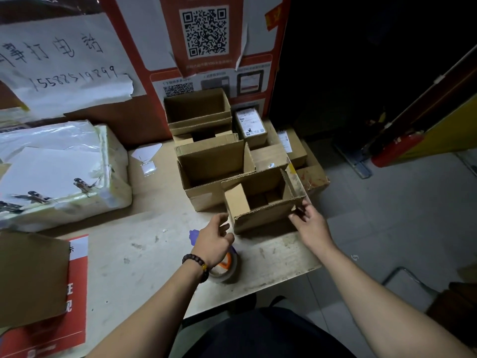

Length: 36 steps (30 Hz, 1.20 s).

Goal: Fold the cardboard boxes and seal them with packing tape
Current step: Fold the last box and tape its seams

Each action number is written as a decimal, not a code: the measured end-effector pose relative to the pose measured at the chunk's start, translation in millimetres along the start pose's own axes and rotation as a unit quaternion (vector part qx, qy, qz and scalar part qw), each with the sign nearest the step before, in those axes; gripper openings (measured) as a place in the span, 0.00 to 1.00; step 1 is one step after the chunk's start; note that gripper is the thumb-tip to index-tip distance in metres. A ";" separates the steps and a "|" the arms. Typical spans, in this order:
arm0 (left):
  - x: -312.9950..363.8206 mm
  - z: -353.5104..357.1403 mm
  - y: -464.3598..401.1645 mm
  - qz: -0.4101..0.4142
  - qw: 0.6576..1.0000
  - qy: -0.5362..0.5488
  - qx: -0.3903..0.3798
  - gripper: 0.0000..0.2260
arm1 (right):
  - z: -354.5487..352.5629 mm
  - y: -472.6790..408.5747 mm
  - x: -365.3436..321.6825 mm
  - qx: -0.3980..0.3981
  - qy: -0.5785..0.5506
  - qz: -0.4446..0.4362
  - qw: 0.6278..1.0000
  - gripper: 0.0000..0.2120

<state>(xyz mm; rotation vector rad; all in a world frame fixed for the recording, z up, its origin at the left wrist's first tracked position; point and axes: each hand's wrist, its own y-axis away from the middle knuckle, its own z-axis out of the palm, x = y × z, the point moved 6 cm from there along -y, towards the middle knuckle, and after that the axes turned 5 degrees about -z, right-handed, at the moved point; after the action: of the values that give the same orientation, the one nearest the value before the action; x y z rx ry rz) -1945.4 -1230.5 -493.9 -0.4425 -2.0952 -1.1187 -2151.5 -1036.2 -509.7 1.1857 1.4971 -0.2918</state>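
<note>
A small brown cardboard box (260,202) stands upright on the table (144,254) with its top flaps up. My right hand (308,220) pinches the box's near right corner flap. My left hand (214,241) hovers just left of the box with relaxed fingers, holding nothing. A roll of packing tape (228,270) lies on the table under my left wrist, partly hidden by it. Behind the small box stands a larger open box (214,166), and a third open box (197,107) sits at the back.
Sealed parcels (251,126) and flat cardboard lie right of the boxes. A big plastic-wrapped package (59,171) fills the table's left. A cardboard sheet (28,277) and red envelope (77,306) lie at the near left. The table edge drops off on the right, with a fire extinguisher (397,149) on the floor beyond.
</note>
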 end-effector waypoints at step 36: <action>-304.6 -307.2 201.8 -0.230 0.943 0.137 0.200 0.10 | 529.1 212.4 -174.6 -0.308 0.158 -0.225 0.911 0.25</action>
<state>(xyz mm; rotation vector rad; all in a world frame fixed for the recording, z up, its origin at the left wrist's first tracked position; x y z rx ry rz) -1486.1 -1360.1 -482.5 0.3964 -2.1476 -0.8952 -1694.9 -1414.0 -443.5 0.3804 1.9502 0.0824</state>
